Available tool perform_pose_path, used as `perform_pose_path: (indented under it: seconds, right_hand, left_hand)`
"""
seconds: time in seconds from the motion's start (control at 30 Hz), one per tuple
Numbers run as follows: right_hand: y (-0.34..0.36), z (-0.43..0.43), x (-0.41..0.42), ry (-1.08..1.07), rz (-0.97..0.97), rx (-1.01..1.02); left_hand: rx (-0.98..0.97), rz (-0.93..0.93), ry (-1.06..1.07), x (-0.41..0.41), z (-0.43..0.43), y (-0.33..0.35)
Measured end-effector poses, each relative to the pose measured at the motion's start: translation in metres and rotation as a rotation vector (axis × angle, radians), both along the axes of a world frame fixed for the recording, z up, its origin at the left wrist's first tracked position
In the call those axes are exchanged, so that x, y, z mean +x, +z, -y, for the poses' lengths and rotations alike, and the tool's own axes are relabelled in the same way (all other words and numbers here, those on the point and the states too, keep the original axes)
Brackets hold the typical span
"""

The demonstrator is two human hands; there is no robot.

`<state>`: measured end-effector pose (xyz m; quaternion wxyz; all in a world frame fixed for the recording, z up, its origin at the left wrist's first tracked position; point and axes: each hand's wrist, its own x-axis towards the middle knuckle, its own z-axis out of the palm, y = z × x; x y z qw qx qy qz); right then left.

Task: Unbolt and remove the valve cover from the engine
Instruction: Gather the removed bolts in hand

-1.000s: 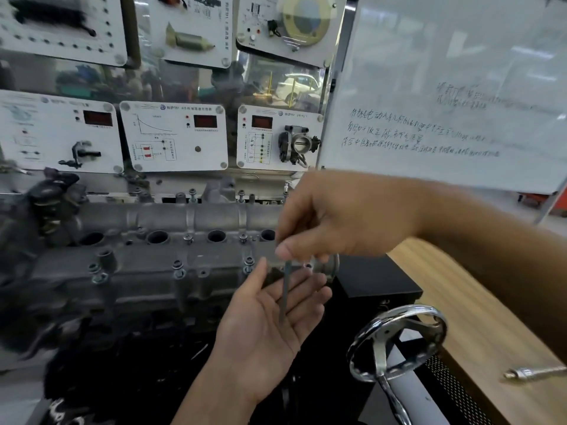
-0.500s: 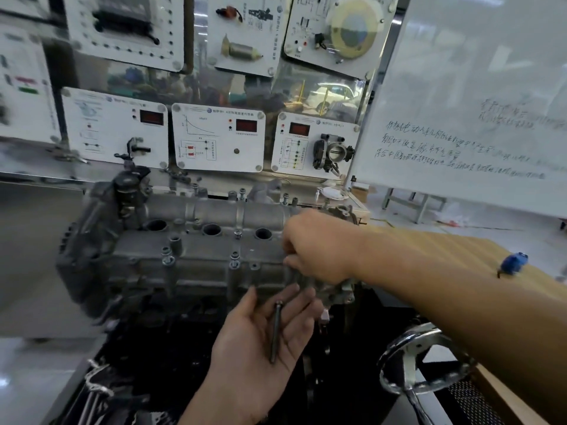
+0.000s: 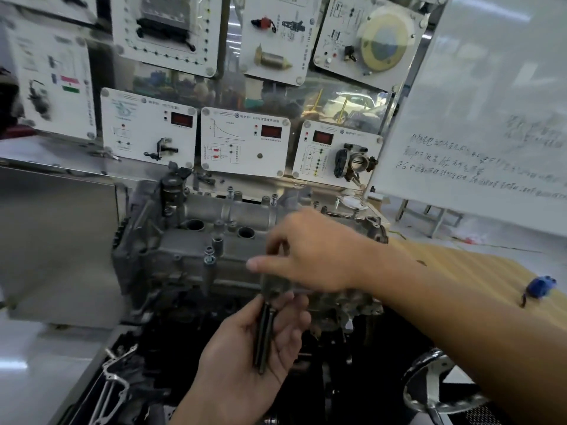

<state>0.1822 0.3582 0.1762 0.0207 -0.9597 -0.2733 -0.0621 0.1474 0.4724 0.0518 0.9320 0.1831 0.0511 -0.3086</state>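
Observation:
The grey aluminium valve cover (image 3: 245, 214) sits on top of the engine at mid-frame, with round plug wells and several bolts still standing in it, one of them a bolt (image 3: 209, 256) near the front left. My left hand (image 3: 242, 366) is palm up below the engine's front edge, its fingers curled loosely round long dark bolts (image 3: 264, 335) lying across the palm. My right hand (image 3: 319, 253) hovers just above, fingers pinched on a blurred grey bolt whose lower end reaches the left palm.
White training panels (image 3: 245, 142) with red displays stand behind the engine. A whiteboard (image 3: 491, 118) leans at the right. A wooden table (image 3: 460, 271) carries a small blue object (image 3: 540, 286). A chrome handwheel (image 3: 429, 391) sticks out at the lower right.
My right hand left the cover's right end and came back over my left palm with another bolt. My left hand has curled round the bolts. The view has shifted left.

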Motion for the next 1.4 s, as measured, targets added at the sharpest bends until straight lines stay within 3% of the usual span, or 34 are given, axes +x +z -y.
perform_pose_path:
  seconds: [0.1,0.27,0.37,0.43,0.57,0.73,0.8,0.97,1.07,1.17,1.3,1.4]
  right_hand:
    - [0.011,-0.006,0.011,-0.097,0.101,-0.03]
    - [0.006,-0.025,0.012,-0.11,-0.008,-0.203]
    - [0.039,-0.023,0.006,-0.085,0.098,-0.134]
    - [0.057,-0.029,0.0,0.017,0.022,-0.07]
    - [0.015,-0.064,0.0,0.09,-0.224,-0.222]
    - [0.002,-0.075,0.025,0.073,0.016,-0.021]
    - [0.011,-0.077,0.031,0.137,0.098,-0.118]
    - [0.014,-0.085,0.043,0.174,0.04,-0.439]
    - [0.045,-0.077,0.036,0.203,0.018,-0.342]
    - [0.075,-0.067,0.024,0.266,-0.155,-0.135]
    - [0.038,-0.082,0.026,0.298,-0.207,-0.397]
    - [0.034,-0.077,0.057,0.228,-0.103,-0.112]
  left_hand:
    - [0.022,-0.042,0.022,0.002,-0.012,-0.005]
    - [0.037,-0.027,0.031,0.007,-0.025,-0.004]
    - [0.04,-0.009,0.039,0.01,-0.033,-0.004]
    - [0.049,-0.003,0.045,0.012,-0.038,-0.005]
    - [-0.01,0.023,0.047,0.01,-0.047,-0.003]
    - [-0.04,-0.065,0.082,0.011,-0.065,-0.009]
    - [-0.036,-0.097,0.101,0.013,-0.071,-0.011]
    - [-0.056,-0.103,0.102,0.017,-0.076,-0.004]
    - [-0.056,-0.075,0.102,0.021,-0.079,0.0]
    - [-0.046,-0.033,0.081,0.023,-0.08,0.006]
    - [-0.07,-0.026,0.028,0.022,-0.075,0.019]
    - [-0.086,-0.017,0.035,0.021,-0.079,0.022]
